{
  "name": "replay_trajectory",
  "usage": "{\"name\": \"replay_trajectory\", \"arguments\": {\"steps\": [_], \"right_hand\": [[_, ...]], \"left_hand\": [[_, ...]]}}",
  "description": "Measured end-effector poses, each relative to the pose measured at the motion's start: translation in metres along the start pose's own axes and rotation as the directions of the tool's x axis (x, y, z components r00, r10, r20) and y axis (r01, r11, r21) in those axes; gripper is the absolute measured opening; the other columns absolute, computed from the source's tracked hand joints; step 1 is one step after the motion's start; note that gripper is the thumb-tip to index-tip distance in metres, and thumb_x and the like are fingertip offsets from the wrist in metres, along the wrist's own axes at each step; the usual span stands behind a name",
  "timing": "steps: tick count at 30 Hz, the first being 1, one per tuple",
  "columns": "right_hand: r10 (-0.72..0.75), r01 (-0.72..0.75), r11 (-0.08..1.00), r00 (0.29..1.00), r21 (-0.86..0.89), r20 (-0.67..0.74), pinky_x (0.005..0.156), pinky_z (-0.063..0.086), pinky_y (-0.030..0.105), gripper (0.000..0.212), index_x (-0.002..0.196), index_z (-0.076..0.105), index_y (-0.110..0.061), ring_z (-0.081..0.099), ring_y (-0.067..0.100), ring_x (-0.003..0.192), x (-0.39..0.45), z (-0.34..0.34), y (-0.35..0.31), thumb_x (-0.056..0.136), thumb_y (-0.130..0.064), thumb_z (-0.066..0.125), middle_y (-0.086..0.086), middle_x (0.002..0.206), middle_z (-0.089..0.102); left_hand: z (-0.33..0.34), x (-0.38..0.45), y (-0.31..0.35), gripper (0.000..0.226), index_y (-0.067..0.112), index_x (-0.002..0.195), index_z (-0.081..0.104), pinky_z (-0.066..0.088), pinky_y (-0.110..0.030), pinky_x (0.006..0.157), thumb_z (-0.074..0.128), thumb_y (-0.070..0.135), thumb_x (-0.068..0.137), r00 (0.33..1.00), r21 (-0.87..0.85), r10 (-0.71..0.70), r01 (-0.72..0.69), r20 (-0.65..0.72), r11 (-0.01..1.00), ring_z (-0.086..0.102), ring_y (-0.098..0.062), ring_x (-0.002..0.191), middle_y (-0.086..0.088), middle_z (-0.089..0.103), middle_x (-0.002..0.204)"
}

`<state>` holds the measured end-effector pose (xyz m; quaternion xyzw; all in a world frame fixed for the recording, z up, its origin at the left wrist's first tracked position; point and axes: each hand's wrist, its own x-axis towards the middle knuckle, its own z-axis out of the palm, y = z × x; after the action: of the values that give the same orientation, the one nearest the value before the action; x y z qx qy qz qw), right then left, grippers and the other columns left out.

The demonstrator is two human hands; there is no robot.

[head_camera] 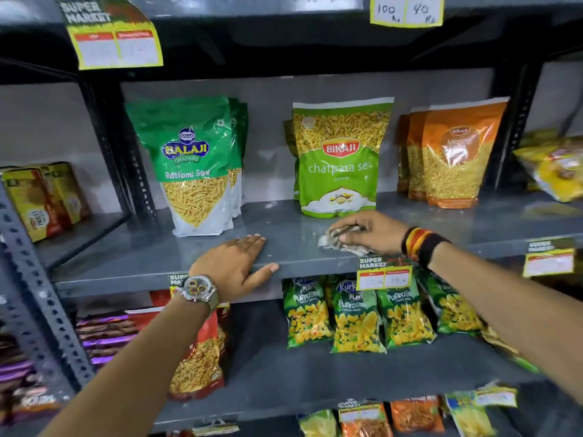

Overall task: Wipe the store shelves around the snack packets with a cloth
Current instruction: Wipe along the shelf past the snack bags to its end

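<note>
Your left hand (233, 266) rests flat, empty; your right hand (370, 231) presses the cloth (342, 239) at 6 o'clock of the Bikaji packet (339, 162); other shelves look pending.

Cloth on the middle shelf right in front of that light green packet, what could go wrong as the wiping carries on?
1. The right hand presses the cloth just before the upright Bikaji packet; a forward stroke could tip it.
2. A leftward sweep might knock the Balaji packet.
3. The cloth sits near the shelf edge, above a price tag it may snag.
</note>
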<state>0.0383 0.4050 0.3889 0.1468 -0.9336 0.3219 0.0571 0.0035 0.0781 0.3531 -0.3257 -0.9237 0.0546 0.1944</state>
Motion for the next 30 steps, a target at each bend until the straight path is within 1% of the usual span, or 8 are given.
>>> {"name": "replay_trajectory", "arguments": {"steps": [4,8,10,16,20,25,28,30], "right_hand": [[-0.045,0.044,0.999,0.996,0.006,0.072,0.091,0.052,0.015,0.03,0.121,0.07,-0.016,0.068,0.003,0.102,-0.042,-0.029,-0.004,0.091,-0.016,0.067,-0.004,0.117,0.073],[0.063,-0.056,0.998,0.97,0.038,-0.233,0.106,0.045,0.032,0.027,0.117,0.069,-0.02,0.063,0.015,0.112,-0.024,-0.076,0.038,0.092,-0.011,0.065,0.006,0.126,0.068],[0.107,-0.109,0.994,0.96,0.007,-0.26,0.107,0.044,0.035,0.027,0.118,0.069,-0.017,0.061,0.022,0.119,-0.008,-0.086,0.053,0.092,-0.01,0.065,0.008,0.127,0.067],[0.017,-0.026,0.998,0.99,-0.065,-0.139,0.099,0.046,0.028,0.029,0.119,0.071,-0.016,0.059,0.021,0.122,0.045,-0.081,0.068,0.091,-0.01,0.066,0.006,0.129,0.066],[-0.02,0.017,0.994,0.999,-0.107,-0.03,0.105,0.046,0.033,0.03,0.121,0.07,-0.016,0.057,0.022,0.126,0.065,-0.076,0.101,0.091,-0.01,0.065,0.006,0.133,0.064],[-0.095,0.096,0.995,0.995,-0.037,0.031,0.104,0.04,0.027,0.033,0.127,0.065,-0.016,0.053,0.019,0.13,0.056,-0.074,0.123,0.094,-0.015,0.062,0.005,0.138,0.06],[-0.138,0.137,0.99,0.987,0.023,0.084,0.1,0.046,0.027,0.031,0.123,0.068,-0.021,0.06,0.013,0.12,0.017,-0.08,0.11,0.093,-0.018,0.064,-0.001,0.129,0.067],[-0.168,0.161,0.984,0.979,0.07,0.111,0.084,0.05,0.014,0.029,0.121,0.069,-0.02,0.066,-0.005,0.096,-0.03,-0.083,0.096,0.093,-0.014,0.064,-0.005,0.114,0.073]], "left_hand": [[-0.007,-0.002,0.007,0.09,0.015,0.152,0.038,0.043,-0.041,0.107,0.013,0.075,0.09,1.0,0.0,-0.016,0.015,0.005,1.0,0.047,-0.026,0.137,-0.005,0.044,0.156],[-0.018,0.009,0.041,0.1,0.01,0.15,0.041,0.043,-0.042,0.108,0.003,0.079,0.087,0.998,0.009,0.057,-0.057,-0.006,0.998,0.05,-0.03,0.134,-0.012,0.048,0.152],[-0.021,0.023,0.067,0.105,0.01,0.149,0.041,0.044,-0.043,0.108,-0.001,0.082,0.085,0.996,-0.009,0.083,-0.083,-0.016,0.997,0.05,-0.03,0.135,-0.012,0.049,0.152],[-0.018,0.07,0.136,0.104,0.013,0.142,0.046,0.053,-0.044,0.092,0.0,0.084,0.082,0.999,-0.032,0.039,-0.04,-0.03,0.999,0.056,-0.03,0.125,-0.01,0.054,0.144],[-0.002,0.081,0.142,0.084,0.016,0.151,0.039,0.046,-0.042,0.105,0.023,0.075,0.093,0.998,-0.033,-0.048,0.046,-0.045,0.998,0.047,-0.025,0.138,-0.005,0.045,0.155],[0.008,0.082,0.139,0.09,0.013,0.149,0.043,0.04,-0.039,0.112,0.017,0.078,0.092,0.998,-0.04,-0.046,0.044,-0.049,0.998,0.047,-0.024,0.139,-0.008,0.047,0.154],[0.005,0.08,0.142,0.093,0.013,0.15,0.042,0.038,-0.038,0.113,0.013,0.079,0.091,0.998,-0.037,-0.053,0.052,-0.038,0.998,0.046,-0.023,0.14,-0.007,0.046,0.155],[0.004,0.08,0.143,0.093,0.013,0.151,0.042,0.039,-0.038,0.113,0.015,0.079,0.091,0.998,-0.034,-0.057,0.056,-0.038,0.998,0.045,-0.023,0.14,-0.007,0.046,0.155]]}}
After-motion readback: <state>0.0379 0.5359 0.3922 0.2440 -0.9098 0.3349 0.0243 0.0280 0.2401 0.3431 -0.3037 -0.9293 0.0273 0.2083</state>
